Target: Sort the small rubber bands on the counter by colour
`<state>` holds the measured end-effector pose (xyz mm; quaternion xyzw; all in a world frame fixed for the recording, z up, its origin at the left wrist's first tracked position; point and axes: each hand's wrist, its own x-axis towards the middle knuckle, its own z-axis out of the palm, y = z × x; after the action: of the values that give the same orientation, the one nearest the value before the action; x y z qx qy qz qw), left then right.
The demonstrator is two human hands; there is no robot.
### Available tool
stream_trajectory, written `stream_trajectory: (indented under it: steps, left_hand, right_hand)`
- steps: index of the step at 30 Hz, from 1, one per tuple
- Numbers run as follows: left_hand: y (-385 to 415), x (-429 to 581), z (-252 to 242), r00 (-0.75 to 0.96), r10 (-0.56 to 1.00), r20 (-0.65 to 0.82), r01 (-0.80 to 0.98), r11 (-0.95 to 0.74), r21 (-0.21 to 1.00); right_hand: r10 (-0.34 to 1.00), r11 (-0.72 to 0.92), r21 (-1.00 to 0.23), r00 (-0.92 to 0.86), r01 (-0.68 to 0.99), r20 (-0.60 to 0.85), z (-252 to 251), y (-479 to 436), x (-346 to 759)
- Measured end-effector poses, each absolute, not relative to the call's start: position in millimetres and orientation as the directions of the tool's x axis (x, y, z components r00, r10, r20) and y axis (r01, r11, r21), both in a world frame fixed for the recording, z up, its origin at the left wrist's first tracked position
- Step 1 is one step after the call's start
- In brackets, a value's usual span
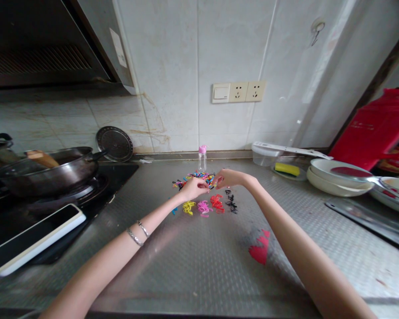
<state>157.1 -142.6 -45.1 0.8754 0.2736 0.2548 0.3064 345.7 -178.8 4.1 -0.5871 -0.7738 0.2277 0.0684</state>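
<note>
A mixed heap of small coloured elastic bands (pixel 199 178) lies on the steel counter (pixel 199 266). In front of it sit sorted little piles: yellow (pixel 188 207), pink (pixel 204 206), red (pixel 217 203) and black (pixel 231 202). My left hand (pixel 193 188) and my right hand (pixel 226 178) meet at the near edge of the heap, fingers pinched together on something I cannot make out. A small clear bottle with a pink cap (pixel 202 158) stands just behind the heap. Two bracelets (pixel 138 232) circle my left wrist.
A pan (pixel 49 170) sits on the hob at the left, with a phone (pixel 29 239) lying in front of it. Stacked plates (pixel 335 176), a yellow sponge (pixel 287 169), a clear tub (pixel 264 155) and a red container (pixel 375 128) crowd the right. A red scrap (pixel 261 248) lies nearer me.
</note>
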Motion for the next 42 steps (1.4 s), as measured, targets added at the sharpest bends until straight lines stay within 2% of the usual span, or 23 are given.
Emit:
stream_trajectory:
  steps: [10, 15, 20, 24, 29, 33, 37, 42]
  left_hand:
    - [-143.5, 157.3, -47.9, 0.718, 0.639, 0.278, 0.288, -0.635, 0.716]
    - [-130.3, 150.5, -48.6, 0.69, 0.661, 0.295, 0.291, -0.627, 0.723]
    - [-110.3, 138.4, -52.0, 0.646, 0.714, 0.272, 0.373, -0.605, 0.704]
    - [-104.6, 132.5, -54.5, 0.634, 0.739, 0.227, 0.407, -0.569, 0.714]
    - [-103.3, 128.9, -56.0, 0.635, 0.745, 0.205, 0.422, -0.557, 0.716]
    - [-98.4, 125.4, -58.0, 0.634, 0.747, 0.203, 0.444, -0.565, 0.695]
    - [-94.0, 122.9, -59.0, 0.624, 0.756, 0.197, 0.464, -0.562, 0.685]
    - [-93.3, 122.2, -56.9, 0.615, 0.765, 0.191, 0.459, -0.544, 0.702]
  right_hand:
    - [0.923, 0.242, -0.403, -0.337, 0.883, -0.183, -1.2, -172.7, 346.8]
    - [0.95, 0.115, -0.316, -0.197, 0.942, -0.244, -1.3, -172.4, 365.3]
    - [0.951, 0.022, -0.239, -0.094, 0.971, -0.295, -4.4, -174.5, 381.7]
    - [0.976, 0.084, -0.221, -0.124, 0.972, -0.176, -8.2, -170.0, 378.1]
    - [0.96, 0.268, -0.315, -0.28, 0.91, 0.009, -13.1, -168.9, 351.9]
    - [0.914, 0.401, -0.302, -0.401, 0.865, 0.066, -24.5, -171.1, 329.3]
    - [0.93, 0.365, -0.268, -0.363, 0.892, 0.059, -32.4, -171.6, 323.0]
    - [0.926, 0.376, -0.383, -0.361, 0.844, 0.113, -29.9, -170.6, 330.0]
